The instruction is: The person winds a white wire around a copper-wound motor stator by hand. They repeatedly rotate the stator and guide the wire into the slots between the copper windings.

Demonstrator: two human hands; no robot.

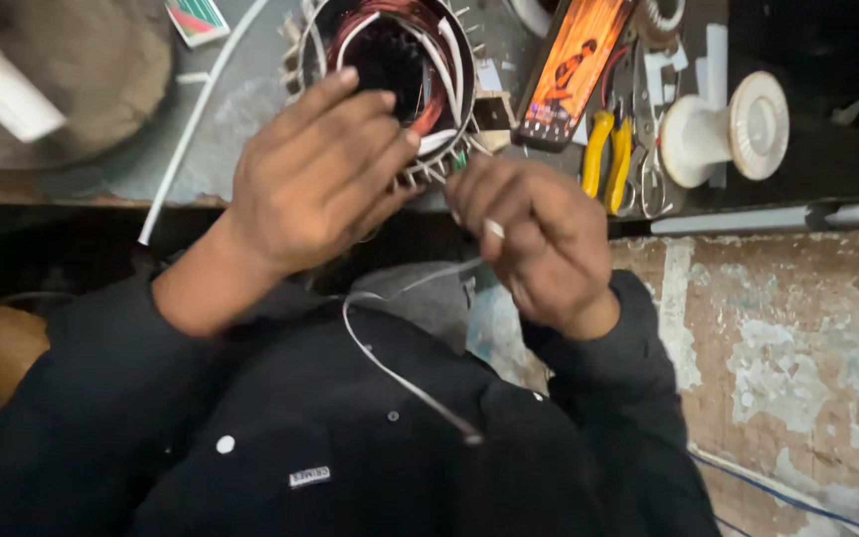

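Tubing (pixel 196 119), white, lies far left on the bench. Left hand (pixel 315 179) rests curled fingers on the motor stator (pixel 395 70), centre far. Right hand (pixel 534 234) pinches white sleeving (pixel 494 228). Phone (pixel 574 70), yellow pliers (pixel 608 149), white spool (pixel 728 129) lie right.

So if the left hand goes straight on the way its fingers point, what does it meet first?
Probably the motor stator: the left hand points up and right, its fingertips already at the ring's rim beside the white sleeved wires. Depth is unclear, so contact is not certain.
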